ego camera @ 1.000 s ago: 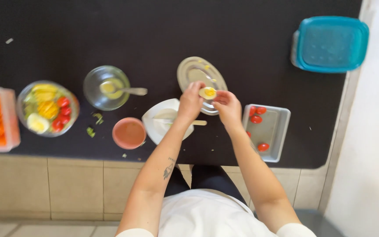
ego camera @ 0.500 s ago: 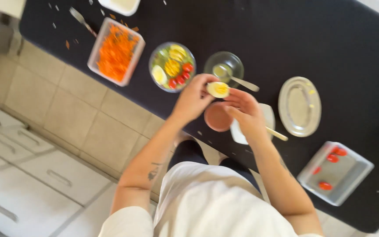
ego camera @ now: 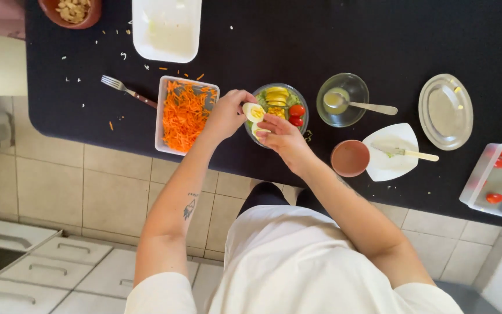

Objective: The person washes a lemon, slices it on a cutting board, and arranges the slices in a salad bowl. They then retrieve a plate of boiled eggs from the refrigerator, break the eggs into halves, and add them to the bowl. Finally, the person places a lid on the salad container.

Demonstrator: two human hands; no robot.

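Note:
My left hand (ego camera: 228,113) holds a halved boiled egg piece (ego camera: 253,111) over the near rim of a glass salad bowl (ego camera: 295,96). The bowl holds yellow slices, greens and cherry tomatoes. My right hand (ego camera: 281,136) pinches a second egg piece (ego camera: 261,131) just below the first, at the bowl's front edge. Both hands meet above the black countertop (ego camera: 297,40).
A white tray of grated carrot (ego camera: 185,114) and a fork (ego camera: 128,91) lie left of the bowl. To the right are a glass bowl with dressing and spoon (ego camera: 344,100), a terracotta cup (ego camera: 350,158), a white plate with knife (ego camera: 391,152), a metal oval dish (ego camera: 445,111) and a tomato container (ego camera: 498,180).
Both hands carried the egg from the metal dish on the right to the salad bowl. The egg is now split into two pieces, one in each hand.

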